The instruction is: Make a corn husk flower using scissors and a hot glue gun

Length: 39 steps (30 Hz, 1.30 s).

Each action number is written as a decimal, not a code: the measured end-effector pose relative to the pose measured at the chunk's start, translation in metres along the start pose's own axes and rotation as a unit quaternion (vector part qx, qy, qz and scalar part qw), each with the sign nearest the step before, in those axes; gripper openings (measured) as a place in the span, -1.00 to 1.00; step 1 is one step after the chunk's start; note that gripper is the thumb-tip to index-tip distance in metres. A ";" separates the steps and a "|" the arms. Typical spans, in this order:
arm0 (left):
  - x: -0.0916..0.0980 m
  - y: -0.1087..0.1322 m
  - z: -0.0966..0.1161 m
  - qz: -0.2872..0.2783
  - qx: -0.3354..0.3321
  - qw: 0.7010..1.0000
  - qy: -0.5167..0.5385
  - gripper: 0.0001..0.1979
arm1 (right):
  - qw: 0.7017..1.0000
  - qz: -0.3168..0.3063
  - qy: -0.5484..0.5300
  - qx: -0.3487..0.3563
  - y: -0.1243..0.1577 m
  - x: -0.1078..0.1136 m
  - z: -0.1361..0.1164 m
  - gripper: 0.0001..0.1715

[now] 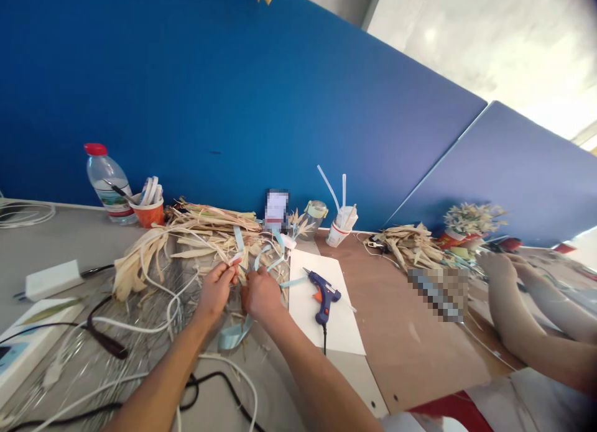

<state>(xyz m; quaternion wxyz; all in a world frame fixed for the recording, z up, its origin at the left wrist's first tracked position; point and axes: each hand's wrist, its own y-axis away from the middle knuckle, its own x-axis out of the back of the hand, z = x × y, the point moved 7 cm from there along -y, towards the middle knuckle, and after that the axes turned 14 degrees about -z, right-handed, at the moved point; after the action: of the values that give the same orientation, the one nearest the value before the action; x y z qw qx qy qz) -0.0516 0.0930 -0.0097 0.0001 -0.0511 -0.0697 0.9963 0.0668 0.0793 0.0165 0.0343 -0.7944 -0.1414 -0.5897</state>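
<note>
My left hand and my right hand are close together over a pile of dried corn husks on the grey table. Left fingers pinch a pale husk strip near its end. The right hand is curled into a fist beside it, holding a light blue ribbon that trails down toward me. More light blue ribbon pieces lie among the husks just behind my hands.
A blue glue gun lies on white paper at my right. Water bottle, orange cup and paper cup stand by the blue partition. White and black cables cross the table. Another person's hands work at right.
</note>
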 end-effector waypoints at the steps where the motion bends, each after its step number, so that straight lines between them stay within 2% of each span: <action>1: -0.001 0.000 0.000 -0.011 0.000 1.000 -0.009 -0.79 | 1.000 -0.005 0.018 -0.007 -0.005 -0.002 -0.002 -0.73; 3: -0.002 0.000 0.000 -0.024 0.001 0.999 -0.024 -0.74 | 0.999 -0.006 0.027 -0.020 -0.012 -0.004 -0.002 -0.76; 6: 0.000 0.001 0.002 -0.005 0.003 0.999 -0.046 -0.65 | 0.999 0.009 0.002 -0.043 -0.015 -0.002 0.006 -0.80; 9: 0.000 0.002 0.004 -0.001 -0.001 0.999 -0.052 -0.65 | 0.997 0.028 -0.033 -0.064 -0.013 0.001 0.019 -0.77; 13: -0.002 0.002 -0.001 -0.010 -0.001 0.999 -0.052 -0.63 | 0.994 0.054 -0.088 -0.037 -0.010 0.002 0.022 -0.84; 16: 0.000 0.001 -0.008 -0.007 0.010 0.999 -0.043 -0.60 | 0.995 0.051 -0.079 -0.014 -0.014 -0.003 0.015 -0.81; 22: -0.001 0.001 -0.013 -0.022 0.031 0.999 -0.021 -0.58 | 0.995 0.066 -0.055 -0.049 -0.024 -0.004 0.016 -0.82; 26: -0.003 0.002 -0.012 -0.024 0.034 0.999 -0.016 -0.59 | 0.995 0.074 -0.054 -0.035 -0.027 -0.006 0.018 -0.85; 33: 0.000 0.001 -0.015 -0.018 0.044 0.998 -0.037 -0.58 | 0.986 0.103 -0.125 -0.030 -0.026 0.002 0.025 -0.84; 35: 0.001 0.002 -0.014 -0.016 0.050 0.998 -0.046 -0.57 | 0.962 0.097 -0.251 -0.033 -0.022 0.004 0.032 -0.87; 39: -0.007 0.004 -0.011 -0.037 0.065 0.996 -0.039 -0.54 | 0.859 0.055 -0.510 0.000 -0.013 -0.009 0.036 -0.88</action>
<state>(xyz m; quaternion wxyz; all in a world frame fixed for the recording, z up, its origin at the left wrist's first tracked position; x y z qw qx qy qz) -0.0437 0.0903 -0.0200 0.0374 -0.0100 -0.0066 0.9992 0.0949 0.0981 -0.0042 -0.0106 -0.9904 -0.0951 -0.0997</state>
